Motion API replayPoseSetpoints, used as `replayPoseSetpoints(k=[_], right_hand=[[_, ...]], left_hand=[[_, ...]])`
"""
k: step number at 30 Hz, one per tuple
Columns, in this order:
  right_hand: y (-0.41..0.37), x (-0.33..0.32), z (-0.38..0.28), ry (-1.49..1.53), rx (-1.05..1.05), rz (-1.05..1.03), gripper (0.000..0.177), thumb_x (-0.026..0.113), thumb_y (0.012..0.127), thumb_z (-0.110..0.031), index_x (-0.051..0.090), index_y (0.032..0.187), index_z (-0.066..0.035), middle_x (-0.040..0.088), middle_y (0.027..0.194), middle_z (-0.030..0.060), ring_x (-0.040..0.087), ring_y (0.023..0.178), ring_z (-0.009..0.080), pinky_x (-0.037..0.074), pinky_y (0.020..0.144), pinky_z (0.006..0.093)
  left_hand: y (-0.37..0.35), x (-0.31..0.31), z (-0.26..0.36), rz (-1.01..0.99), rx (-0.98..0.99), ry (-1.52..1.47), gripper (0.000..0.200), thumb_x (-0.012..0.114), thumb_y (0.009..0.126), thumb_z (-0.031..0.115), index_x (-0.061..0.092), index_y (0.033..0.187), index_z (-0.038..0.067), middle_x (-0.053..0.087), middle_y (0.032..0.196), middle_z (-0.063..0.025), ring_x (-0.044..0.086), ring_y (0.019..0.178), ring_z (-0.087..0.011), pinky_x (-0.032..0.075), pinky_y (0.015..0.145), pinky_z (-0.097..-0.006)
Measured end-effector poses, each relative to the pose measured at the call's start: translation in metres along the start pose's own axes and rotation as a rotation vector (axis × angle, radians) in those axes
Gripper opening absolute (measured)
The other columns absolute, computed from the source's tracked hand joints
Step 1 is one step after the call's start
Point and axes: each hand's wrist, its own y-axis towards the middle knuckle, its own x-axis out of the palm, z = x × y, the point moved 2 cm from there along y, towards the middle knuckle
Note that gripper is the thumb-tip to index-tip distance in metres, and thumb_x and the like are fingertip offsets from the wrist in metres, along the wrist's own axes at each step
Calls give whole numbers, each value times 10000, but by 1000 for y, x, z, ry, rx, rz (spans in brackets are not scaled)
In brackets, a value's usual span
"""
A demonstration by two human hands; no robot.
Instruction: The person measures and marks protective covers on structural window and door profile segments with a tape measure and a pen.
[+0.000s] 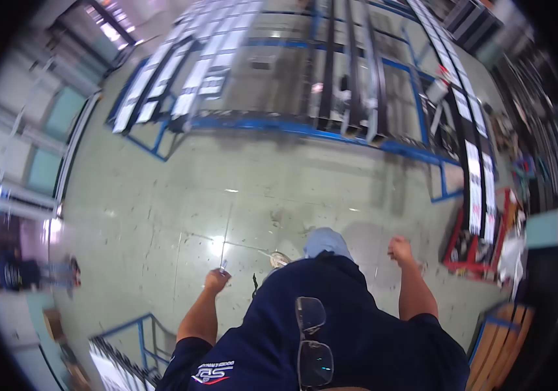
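Note:
My left hand [217, 280] hangs out over the floor at the left, its fingers closed round a small whitish object [224, 265] that pokes out at the top. Its kind is too small to tell. On the other side, my right hand [399, 250] is curled into a loose fist with nothing showing in it. Both hands are apart from the racks. Below them are my dark blue shirt [272, 326] and a pair of glasses [312, 339] hanging on its front.
Ahead, a blue metal rack [259, 125] carries long dark profiles [350, 85] and white-covered ones [210, 62]. A spray bottle [436, 90] stands at its right. A red cart [471, 264] is at right, a wooden pallet [503, 345] lower right. Another person [21, 272] stands far left.

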Motion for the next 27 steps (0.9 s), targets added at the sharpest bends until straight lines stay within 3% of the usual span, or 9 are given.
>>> replayPoseSetpoints(k=[1,3,5,10,13,15,19,21,27], right_hand=[[-15,6,-31,100,5,121,59,566,921,-117,616,950,-124,565,707,-1,557,557,125,417,444,285],[-13,6,-60,179,-102,228,114,580,948,-142,621,1046,-101,601,787,2,562,593,105,419,461,272],[14,2,-77,201,-209,259,150,593,955,-160,626,1083,-88,617,820,6,565,621,98,433,496,265],[43,26,-219,81,-381,370,343,704,918,-216,637,1190,-17,653,843,35,577,724,113,477,675,271],[101,32,-281,-55,-556,293,406,725,921,-292,631,1202,-14,698,990,89,640,902,176,510,814,312],[123,47,-313,-297,-476,270,506,730,912,-387,618,1220,-2,703,1075,146,659,995,219,512,898,343],[118,55,-381,-438,-314,13,745,727,819,-609,639,1188,32,697,1129,212,668,1061,315,513,902,403],[149,57,-375,-463,-247,-122,790,760,774,-624,638,1206,26,692,1151,227,667,1078,327,513,925,404],[156,55,-379,-451,-230,-220,808,760,765,-640,637,1234,6,685,1194,231,641,1169,357,500,992,412]], left_hand=[[19,-33,29,49,-36,-84,407,746,813,426,722,979,55,738,886,-151,713,841,-313,560,778,-421],[68,-67,74,156,150,-130,400,778,805,372,712,1005,32,731,885,-156,714,850,-285,558,780,-390],[97,-103,158,164,300,-283,335,816,812,226,699,1036,5,712,876,-59,658,806,-151,531,750,-329],[120,-163,370,167,532,-414,449,822,816,259,663,1163,23,722,1068,-119,663,935,-202,520,842,-334],[147,-174,467,217,682,-370,526,833,814,302,635,1213,21,706,1136,-141,664,1048,-250,513,920,-358],[167,-172,506,238,707,-380,560,840,809,322,629,1225,11,697,1169,-161,659,1111,-281,502,973,-376],[199,-167,565,236,697,-347,680,850,789,399,607,1272,-15,683,1197,-202,649,1147,-316,488,1017,-385],[207,-167,584,158,605,-239,839,837,762,516,567,1332,-37,657,1256,-230,628,1198,-338,479,1037,-389],[221,-171,610,-18,507,-33,985,793,734,647,517,1404,-20,603,1341,-258,587,1262,-357,476,1044,-398]])
